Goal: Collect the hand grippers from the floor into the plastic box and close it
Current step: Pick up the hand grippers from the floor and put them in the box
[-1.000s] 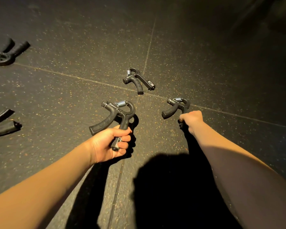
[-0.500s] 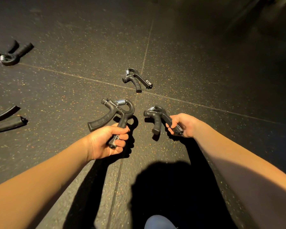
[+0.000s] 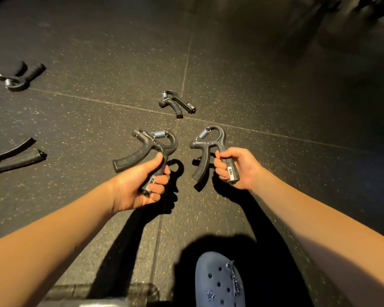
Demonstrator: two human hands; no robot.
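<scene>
Our left hand [image 3: 135, 187] holds the first gripper [image 3: 129, 159], fingers curled round one handle; our right hand [image 3: 242, 168] likewise holds the second gripper [image 3: 220, 135]. Both are near the floor gripper [image 3: 175, 104], on our side of it.

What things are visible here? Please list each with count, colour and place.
left-held gripper: one, black, above floor.
right-held gripper: one, black, beside it.
middle gripper: one, black, on floor beyond hands.
far gripper: one, black, on floor, upper left.
edge gripper: one, black, on floor, left edge, cut off.
floor: one, dark speckled tiles, everywhere below.
clog: one, blue, bottom edge.
left hand: one, fingers curled round a handle.
right hand: one, fingers curled round a handle.
</scene>
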